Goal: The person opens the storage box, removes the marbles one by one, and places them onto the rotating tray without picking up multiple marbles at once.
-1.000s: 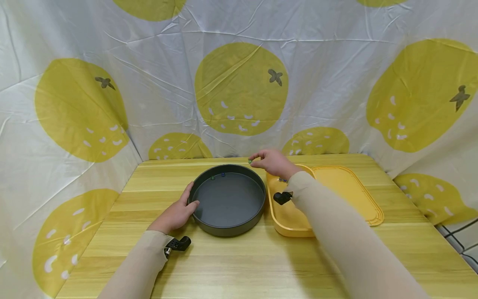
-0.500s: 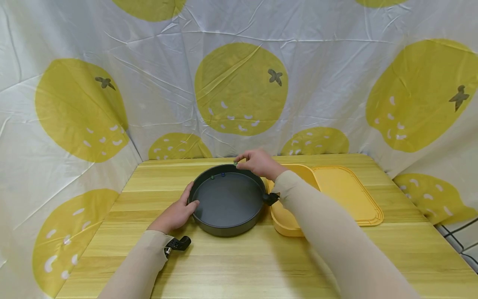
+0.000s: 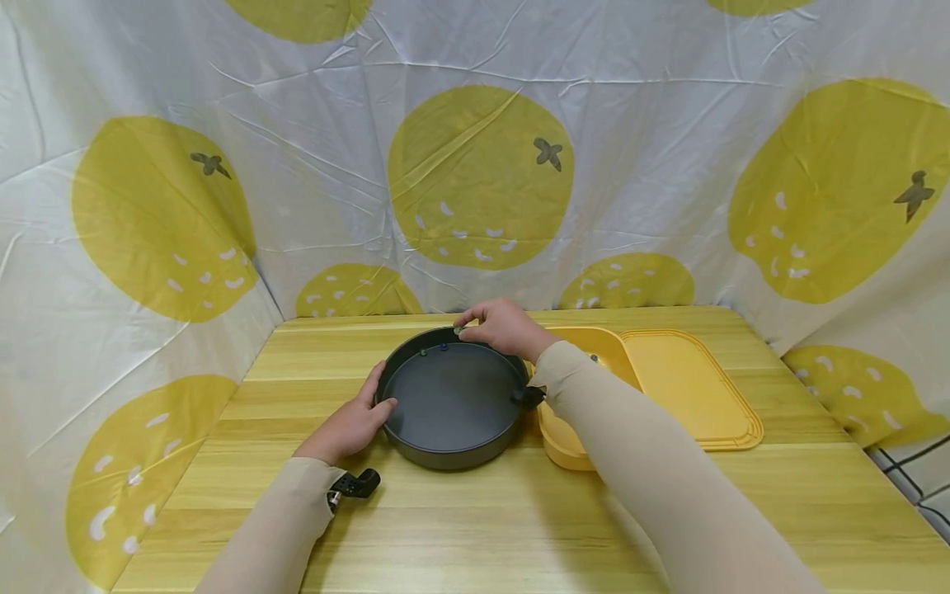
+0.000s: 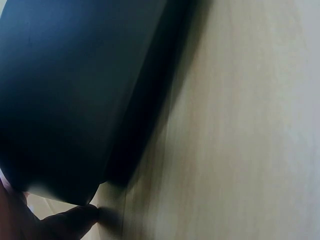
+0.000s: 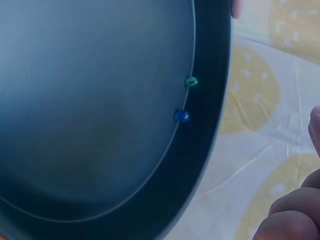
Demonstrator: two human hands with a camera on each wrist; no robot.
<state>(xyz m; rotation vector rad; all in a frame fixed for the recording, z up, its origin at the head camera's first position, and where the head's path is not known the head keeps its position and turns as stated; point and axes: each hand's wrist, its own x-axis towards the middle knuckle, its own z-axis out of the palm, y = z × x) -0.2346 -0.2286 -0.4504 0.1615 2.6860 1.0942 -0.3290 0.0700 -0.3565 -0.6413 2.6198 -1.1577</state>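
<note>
Running this from afar, and the spot that matters is the far rim of the dark pan [image 3: 454,404]. My right hand [image 3: 505,327] is the nearer one, its grip pinching a pale green marble [image 3: 458,330] between thumb and finger, right up at that rim – can't tell if it's touching. Pan floor's below and toward me; the marble looks round, so no long axis to fuss over.

My left hand [image 3: 347,426] holds the pan's left side, thumb over the rim. Inside the pan, a second green marble [image 5: 191,81] and a blue marble [image 5: 182,116] lie by the foot of the far wall, shiny like glass.

Pan's round, shallow, matte-looking. Right of it: a smooth yellow tub [image 3: 568,457], then a flat yellow lid [image 3: 690,388] – all on a wood-grain table [image 3: 475,528].
</note>
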